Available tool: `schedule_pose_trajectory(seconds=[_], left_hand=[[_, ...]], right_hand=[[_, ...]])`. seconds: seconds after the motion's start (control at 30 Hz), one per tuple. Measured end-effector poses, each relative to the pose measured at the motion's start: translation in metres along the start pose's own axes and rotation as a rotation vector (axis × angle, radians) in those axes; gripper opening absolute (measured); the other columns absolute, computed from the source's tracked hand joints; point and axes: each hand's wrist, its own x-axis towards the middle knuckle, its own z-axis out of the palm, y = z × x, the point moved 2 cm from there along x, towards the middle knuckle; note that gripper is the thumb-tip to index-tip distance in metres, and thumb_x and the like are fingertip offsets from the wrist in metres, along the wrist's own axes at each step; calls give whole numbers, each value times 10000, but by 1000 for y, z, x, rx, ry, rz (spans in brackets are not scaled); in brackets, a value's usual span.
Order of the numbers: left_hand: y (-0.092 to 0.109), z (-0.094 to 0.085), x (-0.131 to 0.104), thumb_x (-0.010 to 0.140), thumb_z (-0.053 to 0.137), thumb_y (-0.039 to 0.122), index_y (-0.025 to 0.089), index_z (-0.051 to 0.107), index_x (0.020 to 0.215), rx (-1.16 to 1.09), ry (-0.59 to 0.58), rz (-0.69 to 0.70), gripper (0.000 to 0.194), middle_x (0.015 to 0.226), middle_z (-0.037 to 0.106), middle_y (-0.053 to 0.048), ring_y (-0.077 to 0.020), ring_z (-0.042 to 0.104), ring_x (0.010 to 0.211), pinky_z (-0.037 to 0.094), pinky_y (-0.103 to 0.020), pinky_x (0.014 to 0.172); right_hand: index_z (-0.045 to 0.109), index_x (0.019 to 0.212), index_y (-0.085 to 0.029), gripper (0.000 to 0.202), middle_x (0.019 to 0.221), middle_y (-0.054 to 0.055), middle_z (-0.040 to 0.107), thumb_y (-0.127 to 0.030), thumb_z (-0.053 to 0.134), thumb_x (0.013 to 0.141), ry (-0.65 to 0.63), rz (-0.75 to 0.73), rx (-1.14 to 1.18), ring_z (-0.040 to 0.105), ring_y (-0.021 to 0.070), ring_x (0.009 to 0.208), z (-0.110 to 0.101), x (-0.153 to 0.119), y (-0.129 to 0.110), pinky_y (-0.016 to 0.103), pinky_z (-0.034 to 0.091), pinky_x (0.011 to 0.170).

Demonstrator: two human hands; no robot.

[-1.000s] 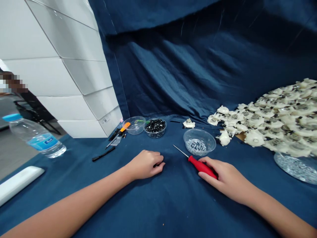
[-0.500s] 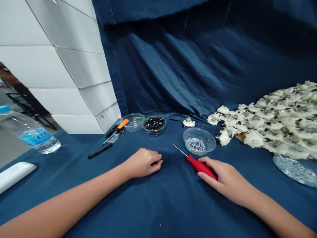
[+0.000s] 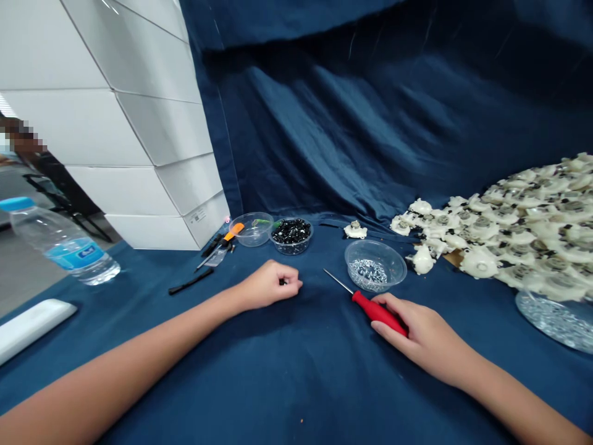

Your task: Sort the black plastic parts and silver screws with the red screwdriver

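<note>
My right hand [image 3: 421, 334] is closed around the red handle of a screwdriver [image 3: 380, 312]. Its thin metal shaft points up and left, just short of a clear bowl of small silver screws [image 3: 375, 266]. My left hand [image 3: 271, 284] is curled closed above the blue cloth; a dark bit shows between thumb and fingers, too small to name. Beyond that hand stands a clear tub filled with small black parts [image 3: 291, 235]. A single cream plastic part [image 3: 355, 230] with a grey centre sits behind the screw bowl.
Many cream plastic parts [image 3: 523, 228] are heaped at right, near another clear container of silver pieces [image 3: 556, 321]. At left are stacked white boxes [image 3: 139, 185], a water bottle [image 3: 69, 247], a white object [image 3: 32, 327], an orange-handled tool [image 3: 231, 232] and an empty clear tub [image 3: 252, 228].
My left hand has lifted slightly and moved a little up. My right hand keeps the screwdriver in the same place. The whole view has shifted slightly.
</note>
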Motion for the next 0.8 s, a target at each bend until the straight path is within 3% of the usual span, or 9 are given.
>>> schedule_pose_trajectory(seconds=[0.07,0.2,0.3,0.4,0.53,0.63,0.73,0.8], left_hand=[[5,-27,21,957,630,371,195,462,622,-75,93,-7,415,599,416,58,-96,365,578,310,-245,578],[6,-85,73,956,645,424,198,478,623,-47,400,29,436,579,409,57,-98,365,557,284,-262,567],[-7,-103,104,959,631,453,198,516,633,52,473,0,430,573,430,52,-104,383,544,284,-272,568],[-24,-98,119,974,611,479,196,556,651,95,464,-15,433,575,461,47,-115,413,554,304,-279,585],[-45,-84,121,958,650,486,188,651,696,159,427,-31,397,618,558,29,-132,482,594,337,-287,621],[-54,-78,121,929,694,463,189,715,807,186,412,-12,301,780,661,-4,-164,580,718,416,-298,708],[-46,-74,123,882,757,414,199,741,918,245,434,65,219,1024,696,-46,-213,640,956,465,-332,877],[-27,-66,124,915,724,401,205,741,988,298,454,125,210,1062,693,-58,-221,646,992,474,-335,883]], right_hand=[[609,1243,-314,244,1055,7,770,-489,531,1093,10,-8,13,724,251,911,1,2,0,377,484,789],[610,1247,-320,247,1079,2,770,-499,539,1092,25,-21,23,726,245,920,1,3,0,373,483,798],[613,1259,-318,262,1103,12,771,-507,540,1092,19,-29,26,727,248,935,1,2,-1,375,487,805],[620,1265,-316,266,1089,17,775,-501,546,1089,14,-29,25,725,251,921,0,2,0,374,487,797],[631,1266,-315,265,1074,20,781,-492,557,1083,25,-26,23,724,253,905,-1,3,3,371,492,788],[643,1267,-319,263,1089,19,786,-487,544,1090,26,-25,39,732,249,908,-1,5,4,371,505,789],[664,1256,-321,254,1104,13,791,-471,535,1098,49,-33,72,743,239,919,0,6,5,369,522,802],[674,1275,-324,257,1102,11,787,-460,555,1091,92,-38,107,742,227,905,0,6,7,362,536,802]])
